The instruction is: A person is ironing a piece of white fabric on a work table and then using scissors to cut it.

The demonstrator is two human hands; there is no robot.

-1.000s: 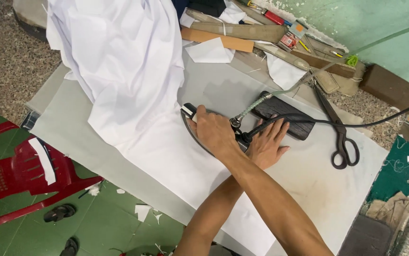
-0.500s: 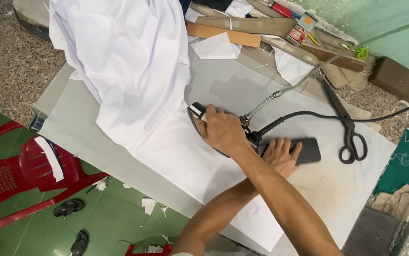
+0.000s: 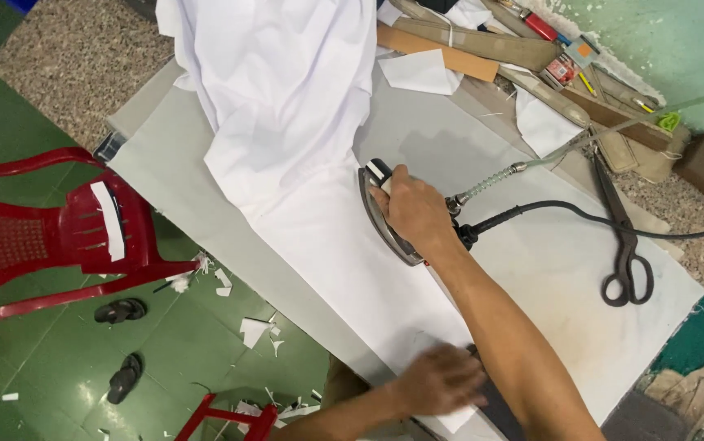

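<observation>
Ironing white cloth on the padded surface.
My right hand (image 3: 413, 208) grips the iron (image 3: 384, 214) on the white cloth (image 3: 327, 245); my left hand (image 3: 441, 380), spread flat nearer me, pins it taut; scissors (image 3: 625, 237) lie beyond, right.

— What's carrying everything on my feed?

— A pale grey ironing table (image 3: 205, 208), set slantwise across my view, its surface stained brownish toward the near right end.

— And what do I have lying on it?

— White cloth (image 3: 303, 122) heaped at the far end, running down as a flat strip along the left edge. An iron (image 3: 384, 214) sits on that strip. Black scissors (image 3: 625, 245) lie shut on the bare right side, well apart from the cloth. A black cord (image 3: 580, 214) trails across the surface between iron and scissors. At the far edge I see white cloth scraps (image 3: 421, 72) and a brown strip (image 3: 441, 53).
</observation>
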